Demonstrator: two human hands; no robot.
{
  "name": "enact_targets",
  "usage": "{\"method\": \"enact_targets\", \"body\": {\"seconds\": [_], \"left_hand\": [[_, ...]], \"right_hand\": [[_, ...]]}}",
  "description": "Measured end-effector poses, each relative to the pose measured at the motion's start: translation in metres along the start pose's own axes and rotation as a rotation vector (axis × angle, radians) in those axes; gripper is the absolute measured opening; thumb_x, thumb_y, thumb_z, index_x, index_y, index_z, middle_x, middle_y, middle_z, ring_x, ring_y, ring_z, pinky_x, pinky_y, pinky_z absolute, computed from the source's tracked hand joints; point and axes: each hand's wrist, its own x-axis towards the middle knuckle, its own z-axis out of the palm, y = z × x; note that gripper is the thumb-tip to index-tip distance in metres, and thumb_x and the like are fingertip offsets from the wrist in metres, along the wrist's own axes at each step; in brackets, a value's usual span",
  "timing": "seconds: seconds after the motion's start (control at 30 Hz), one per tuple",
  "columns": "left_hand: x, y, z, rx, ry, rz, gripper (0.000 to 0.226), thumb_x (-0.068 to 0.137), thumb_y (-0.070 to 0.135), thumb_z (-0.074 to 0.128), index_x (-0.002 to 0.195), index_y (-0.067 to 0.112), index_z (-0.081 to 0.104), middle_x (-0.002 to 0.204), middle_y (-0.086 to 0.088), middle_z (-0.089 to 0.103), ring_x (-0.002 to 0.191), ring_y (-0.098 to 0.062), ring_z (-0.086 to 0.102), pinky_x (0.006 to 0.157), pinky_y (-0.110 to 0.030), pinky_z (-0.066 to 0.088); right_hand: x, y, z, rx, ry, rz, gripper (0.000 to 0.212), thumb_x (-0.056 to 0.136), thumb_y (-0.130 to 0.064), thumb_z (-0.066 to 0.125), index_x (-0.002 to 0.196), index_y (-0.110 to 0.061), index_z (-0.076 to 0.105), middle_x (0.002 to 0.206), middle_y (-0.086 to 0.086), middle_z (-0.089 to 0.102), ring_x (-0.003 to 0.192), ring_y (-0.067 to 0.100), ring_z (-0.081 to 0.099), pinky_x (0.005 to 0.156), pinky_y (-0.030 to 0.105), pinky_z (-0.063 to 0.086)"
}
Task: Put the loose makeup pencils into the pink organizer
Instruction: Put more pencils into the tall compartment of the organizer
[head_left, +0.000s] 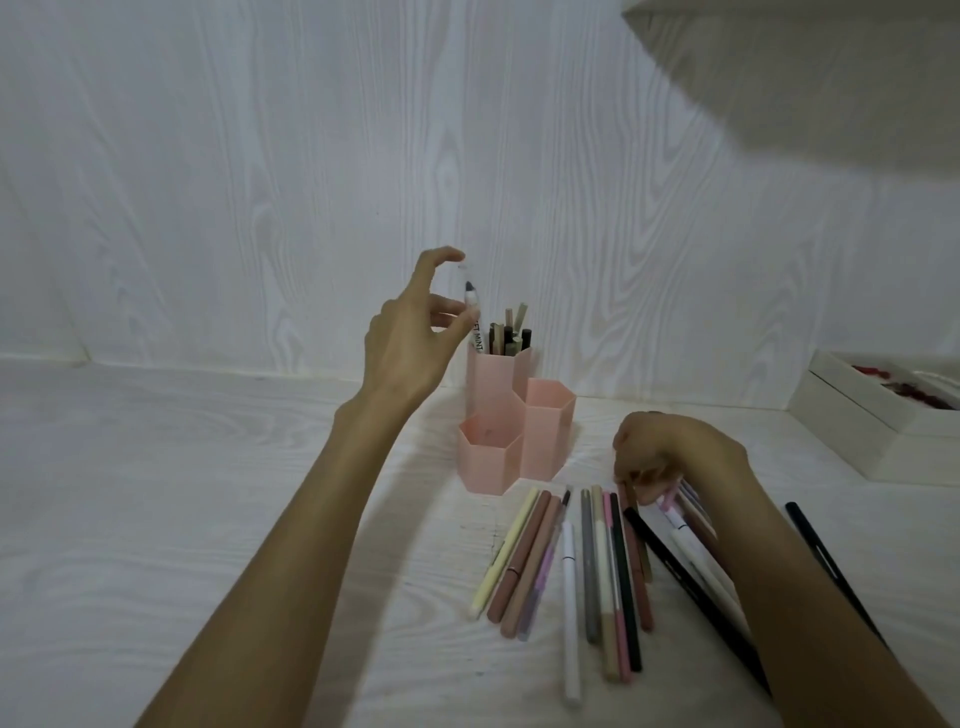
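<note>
Pink organizer (511, 415): three hexagonal cups, two hands.

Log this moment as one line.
left hand: holds pencil over organizer | right hand: grips loose pencils

We see a matt pink plastic organizer (511, 415) on a pale wood-grain tabletop (208, 493), and smooth matt-barrelled pencils (597, 566) beside it.

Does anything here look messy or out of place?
Only the loose pencils scattered on the table before the pink organizer; one black pencil lies apart on the right. Nothing looks spilled or broken.
</note>
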Motion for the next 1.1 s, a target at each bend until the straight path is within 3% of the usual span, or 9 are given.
{"method": "enact_targets", "body": {"seconds": [0.17,0.33,0.4,0.47,0.6,0.7,0.8,0.93,1.1], "left_hand": [[-0.003,0.000,0.006,0.101,-0.008,0.021,0.036,0.090,0.039,0.061,0.124,0.042,0.048,0.090,0.017,0.070,0.083,-0.001,0.066,0.072,-0.025,0.043],[-0.003,-0.007,0.009,0.196,-0.032,0.029,0.024,0.087,0.049,0.060,0.109,0.041,0.064,0.102,0.020,0.066,0.089,0.003,0.058,0.062,-0.014,0.032],[-0.003,-0.012,0.011,0.261,-0.065,0.039,0.023,0.089,0.049,0.057,0.102,0.036,0.071,0.112,0.018,0.063,0.100,-0.003,0.056,0.063,-0.020,0.031],[-0.002,-0.016,0.013,0.309,-0.116,0.049,0.029,0.093,0.049,0.052,0.102,0.032,0.073,0.118,0.015,0.061,0.110,-0.008,0.052,0.070,-0.026,0.032],[-0.001,-0.018,0.012,0.281,-0.218,0.023,0.037,0.097,0.049,0.041,0.109,0.030,0.070,0.126,0.014,0.059,0.120,-0.011,0.046,0.076,-0.030,0.032],[0.000,-0.014,0.006,0.153,-0.234,-0.032,0.027,0.094,0.046,0.050,0.108,0.033,0.069,0.122,0.017,0.062,0.111,-0.006,0.055,0.076,-0.026,0.034],[0.000,-0.007,-0.004,0.042,-0.266,-0.094,0.029,0.091,0.040,0.058,0.119,0.033,0.064,0.118,0.016,0.065,0.099,-0.007,0.064,0.080,-0.029,0.048],[0.006,-0.005,-0.022,0.051,-0.330,-0.169,0.038,0.089,0.035,0.062,0.126,0.026,0.059,0.122,0.008,0.065,0.101,-0.016,0.065,0.090,-0.045,0.053],[0.007,-0.002,-0.023,0.064,-0.467,-0.155,0.043,0.095,0.020,0.054,0.138,0.024,0.049,0.134,0.005,0.058,0.111,-0.021,0.061,0.098,-0.049,0.047]], "right_hand": [[-0.002,-0.001,0.000,0.014,0.023,-0.017,0.021,0.084,-0.008,0.062,0.068,-0.007,0.048,0.061,0.010,0.055,0.065,0.028,0.062,0.082,0.048,0.057],[-0.006,0.000,-0.003,0.066,0.003,-0.026,0.014,0.086,-0.005,0.061,0.079,-0.005,0.049,0.067,0.015,0.059,0.074,0.033,0.063,0.084,0.053,0.055],[-0.009,-0.001,-0.004,0.120,0.007,-0.015,0.012,0.087,-0.003,0.061,0.095,0.001,0.053,0.068,0.015,0.060,0.068,0.030,0.062,0.074,0.051,0.058],[-0.010,-0.001,-0.005,0.183,0.040,-0.023,0.029,0.085,0.001,0.062,0.112,0.005,0.051,0.075,0.018,0.061,0.063,0.028,0.061,0.070,0.051,0.058],[-0.013,-0.003,-0.004,0.258,0.083,-0.056,0.037,0.083,0.006,0.063,0.117,0.006,0.052,0.097,0.024,0.061,0.077,0.034,0.061,0.087,0.053,0.053],[-0.017,-0.002,-0.012,0.282,0.178,-0.087,0.038,0.082,0.005,0.065,0.117,0.003,0.053,0.104,0.022,0.063,0.072,0.029,0.063,0.074,0.041,0.059],[-0.027,0.002,-0.027,0.392,0.389,-0.141,0.042,0.082,0.002,0.066,0.121,-0.004,0.052,0.100,0.019,0.064,0.059,0.019,0.060,0.049,0.025,0.050],[-0.049,-0.002,-0.043,0.620,0.988,-0.503,0.036,0.081,-0.011,0.069,0.114,-0.013,0.054,0.094,0.003,0.066,0.077,0.025,0.068,0.076,0.041,0.057],[-0.088,-0.048,-0.036,0.956,1.331,-1.017,0.034,0.083,-0.014,0.069,0.113,-0.009,0.053,0.093,-0.014,0.059,0.090,0.006,0.067,0.070,0.021,0.058]]}}
